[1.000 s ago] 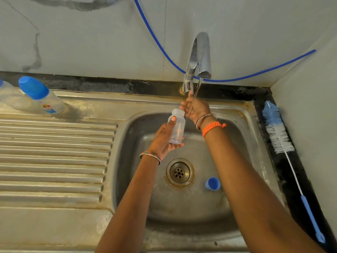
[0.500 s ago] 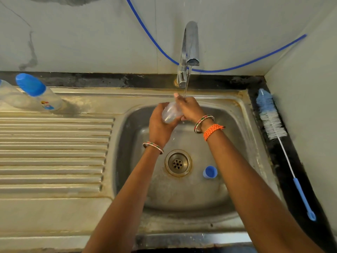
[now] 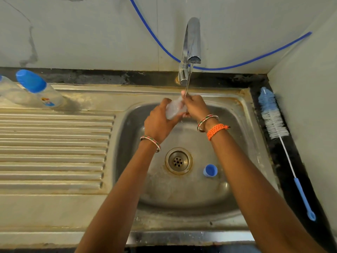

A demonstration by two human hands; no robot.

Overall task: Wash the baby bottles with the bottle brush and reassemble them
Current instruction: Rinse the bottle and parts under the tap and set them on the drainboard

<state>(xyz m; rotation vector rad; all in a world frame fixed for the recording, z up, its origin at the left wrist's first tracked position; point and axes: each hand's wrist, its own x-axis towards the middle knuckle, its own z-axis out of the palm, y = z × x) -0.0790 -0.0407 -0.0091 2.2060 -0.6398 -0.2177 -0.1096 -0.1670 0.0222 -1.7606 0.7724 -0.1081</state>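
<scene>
Left hand (image 3: 158, 121) fingers curled round clear bottle (image 3: 174, 109), right hand (image 3: 195, 105) gripping its upper end, both raised under tap stream (image 3: 187, 83) over sink (image 3: 244, 114).

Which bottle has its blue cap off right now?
The clear bottle gripped by both hands under the tap; the draining-board bottle keeps its cap on.

Both forearms are bare, no sleeves. The left wrist wears one thin beaded bangle (image 3: 150, 142) — red, green, silver. The right wrist wears a matching bangle (image 3: 207, 121) and a braided orange band (image 3: 216, 130).
</scene>
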